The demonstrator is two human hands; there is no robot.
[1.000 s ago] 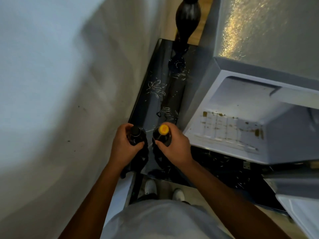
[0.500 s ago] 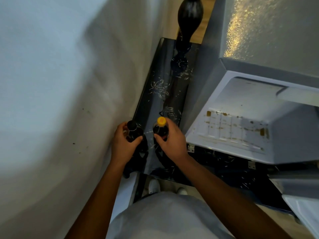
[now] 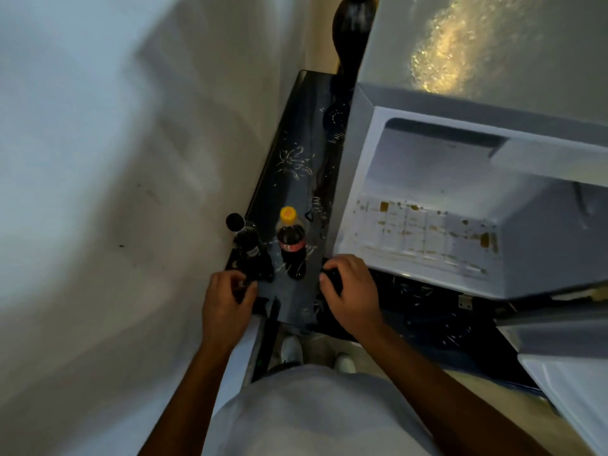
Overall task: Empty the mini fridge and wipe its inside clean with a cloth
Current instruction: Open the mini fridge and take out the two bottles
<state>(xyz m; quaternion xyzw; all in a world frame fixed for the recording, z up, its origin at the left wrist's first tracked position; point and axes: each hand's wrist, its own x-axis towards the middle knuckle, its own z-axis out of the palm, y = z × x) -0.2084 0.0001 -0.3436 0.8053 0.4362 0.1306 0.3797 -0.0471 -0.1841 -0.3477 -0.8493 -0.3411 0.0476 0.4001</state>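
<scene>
Mini fridge (image 3: pixel 427 199) sits at right on the dark glass table (image 3: pixel 296 166), door open, white interior facing the camera with brown stains on its floor; no items visible inside from this angle. Left to right: pale wall (image 3: pixel 98 159); black-capped bottle (image 3: pixel 245 240) at the table's left edge by the wall; yellow-capped bottle (image 3: pixel 291 245) just beside it, dark drink, red label, writing too blurred to read. Both stand upright on the table, likely parked there to keep them clear of the fridge opening. Left hand (image 3: pixel 227 304) is just near of the black-capped bottle, fingers loosely curled, gripping nothing visible. Right hand (image 3: pixel 352 291) is near the table's front by the fridge corner, fingers curled down, nothing evidently held. Dark vase (image 3: pixel 350 31) stands at the far end. No cloth in view, so wiping looks not yet begun.
</scene>
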